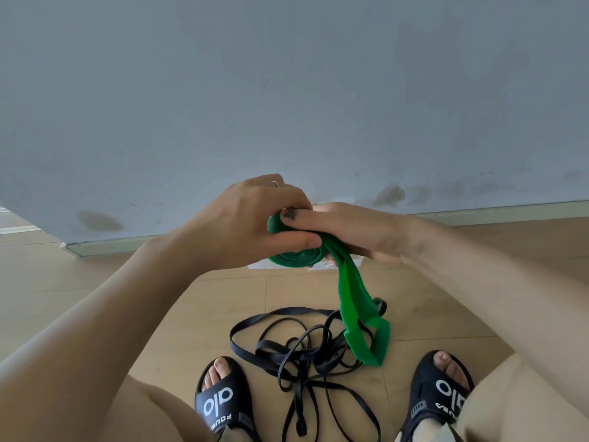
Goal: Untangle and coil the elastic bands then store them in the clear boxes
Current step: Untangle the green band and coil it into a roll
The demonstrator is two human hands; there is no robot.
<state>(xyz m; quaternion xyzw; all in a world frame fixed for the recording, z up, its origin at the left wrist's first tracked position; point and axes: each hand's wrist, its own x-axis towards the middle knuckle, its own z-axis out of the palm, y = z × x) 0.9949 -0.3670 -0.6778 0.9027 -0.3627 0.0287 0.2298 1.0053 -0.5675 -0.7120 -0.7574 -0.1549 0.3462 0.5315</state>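
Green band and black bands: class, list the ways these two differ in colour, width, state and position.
1. The green band is broad and flat; the black bands are narrow straps.
2. The green band is partly rolled into a tight coil, gripped by the left hand and right hand; the black bands lie in a loose tangle.
3. The green band hangs in the air from the hands; the black bands rest on the floor between the sandals.

Both are long, flexible loops.

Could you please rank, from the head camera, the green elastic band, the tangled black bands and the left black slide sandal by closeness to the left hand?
1. Green elastic band: gripped in the left hand.
2. Tangled black bands: on the floor, below.
3. Left black slide sandal: lowest, by the frame's bottom.
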